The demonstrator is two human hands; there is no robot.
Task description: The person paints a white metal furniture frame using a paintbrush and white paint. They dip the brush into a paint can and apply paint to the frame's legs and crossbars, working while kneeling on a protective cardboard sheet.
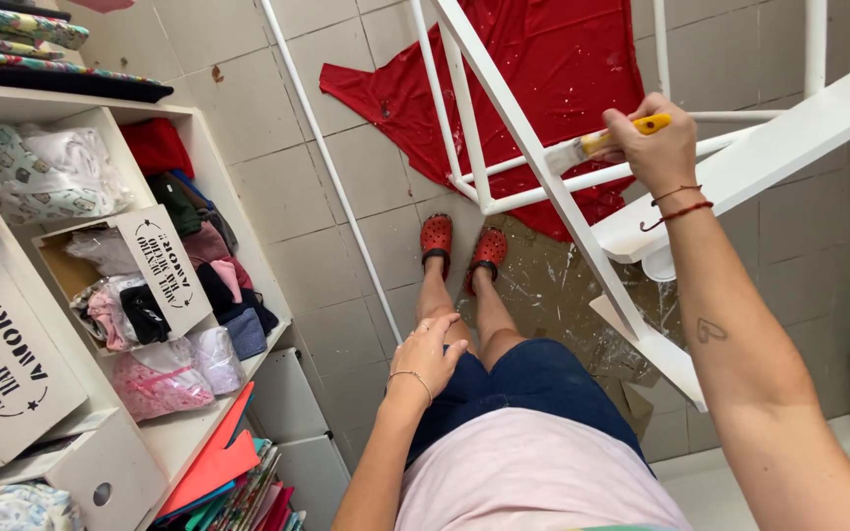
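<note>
Two hands are at work over a tiled floor (297,197), seen from above. Largest of all is the white metal frame (504,128), tilted across the upper middle, its bars running down and to the right under the right hand's fingers. Under it, beyond those fingers, a red cloth (553,59) lies spread on the floor, speckled with white paint, and nearer the feet a brown sheet of paper (553,285) is spattered too. Far to the left of the left hand's fingers stands a white shelf (199,423) packed with folded fabrics, bagged items and two white boxes with black lettering.

The right hand (653,147) is raised at the upper right, fingers curled tightly round the yellow handle of a paintbrush (607,143). The brush sticks out leftward from the fingers, and its white-coated bristles lie against a slanted bar of the frame. Thin red cords circle that wrist.

The left hand (430,349) rests low in the middle on the person's thigh, just above the hem of blue shorts (523,383); its fingers are loosely bent and slightly apart, holding nothing. A thin bracelet sits at its wrist.

Beyond the left hand's fingertips, two red clogs (462,243) stand side by side at the edge of the brown paper
</note>
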